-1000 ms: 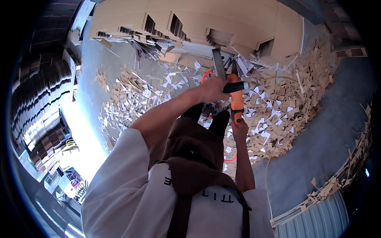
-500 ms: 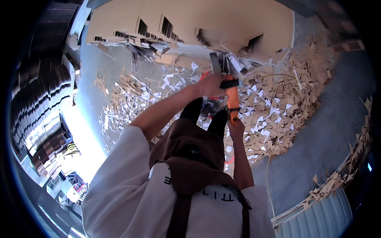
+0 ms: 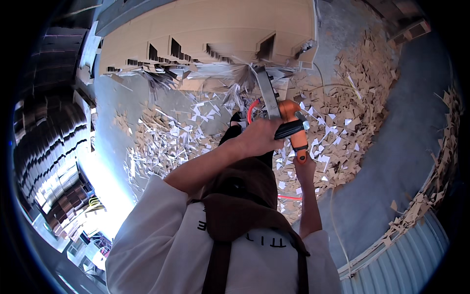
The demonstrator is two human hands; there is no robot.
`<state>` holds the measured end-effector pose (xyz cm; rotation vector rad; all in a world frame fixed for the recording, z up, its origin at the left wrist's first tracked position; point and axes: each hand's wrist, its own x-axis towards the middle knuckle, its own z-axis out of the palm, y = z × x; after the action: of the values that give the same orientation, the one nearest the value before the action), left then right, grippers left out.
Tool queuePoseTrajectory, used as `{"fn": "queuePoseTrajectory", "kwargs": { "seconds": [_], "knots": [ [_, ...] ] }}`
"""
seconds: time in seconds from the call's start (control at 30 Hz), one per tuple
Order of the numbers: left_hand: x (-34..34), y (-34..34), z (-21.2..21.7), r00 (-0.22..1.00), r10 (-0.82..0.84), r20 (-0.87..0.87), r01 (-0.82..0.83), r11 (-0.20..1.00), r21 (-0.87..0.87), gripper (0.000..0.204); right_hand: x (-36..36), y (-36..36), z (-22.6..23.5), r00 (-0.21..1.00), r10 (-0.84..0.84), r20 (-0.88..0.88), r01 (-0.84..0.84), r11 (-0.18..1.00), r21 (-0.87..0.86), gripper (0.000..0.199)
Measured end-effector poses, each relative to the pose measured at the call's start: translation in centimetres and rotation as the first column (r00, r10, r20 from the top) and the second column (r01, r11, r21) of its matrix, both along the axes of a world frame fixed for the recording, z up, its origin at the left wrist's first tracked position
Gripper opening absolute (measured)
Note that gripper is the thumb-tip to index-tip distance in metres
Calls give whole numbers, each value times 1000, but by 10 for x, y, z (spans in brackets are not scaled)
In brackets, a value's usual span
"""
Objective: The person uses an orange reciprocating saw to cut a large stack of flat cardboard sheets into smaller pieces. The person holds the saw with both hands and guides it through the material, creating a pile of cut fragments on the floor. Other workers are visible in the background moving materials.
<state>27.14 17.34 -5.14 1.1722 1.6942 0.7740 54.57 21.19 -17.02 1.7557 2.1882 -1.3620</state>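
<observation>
Both my hands are on an orange handheld power tool (image 3: pixel 290 110) with a long flat metal bar (image 3: pixel 267 92) at its front. My left hand (image 3: pixel 263 134) is closed around the black side handle (image 3: pixel 290 129). At the tool's rear end, my right hand (image 3: pixel 305 169) wraps its grip, with the fingers partly hidden. The bar's tip reaches the near edge of a large stack of cardboard sheets (image 3: pixel 205 29), which has several slot-shaped openings. Torn, blurred strips hang from that edge beside the tip. A red hose (image 3: pixel 253 110) curves next to the bar.
Cardboard and white paper scraps (image 3: pixel 338 127) cover the floor around my feet. More scraps lie along a ribbed grey panel (image 3: pixel 399 252) at the lower right. A thin pale cord (image 3: pixel 334 215) trails over the floor. Stacked boards (image 3: pixel 49 132) stand at the left.
In the picture, the tool and both hands have moved slightly right and down, while the cardboard stack has shifted left. The metal bar now shows more fully against the stack's edge.
</observation>
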Motion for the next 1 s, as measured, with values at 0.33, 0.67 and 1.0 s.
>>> {"fn": "queuePoseTrajectory", "kwargs": {
  "seconds": [0.33,0.67,1.0],
  "knots": [
    [0,27,-8,997,51,54,-45,992,-114,31,1,30,-16,994,105,5,-106,994,36,22],
    [-3,29,-20,995,72,64,-65,993,-96,29,-7,27,-43,989,91,-120,-83,994,72,25],
    [-10,29,-19,993,26,113,-14,994,-105,38,-7,24,-39,992,63,-112,-55,996,70,24]
  ]
}}
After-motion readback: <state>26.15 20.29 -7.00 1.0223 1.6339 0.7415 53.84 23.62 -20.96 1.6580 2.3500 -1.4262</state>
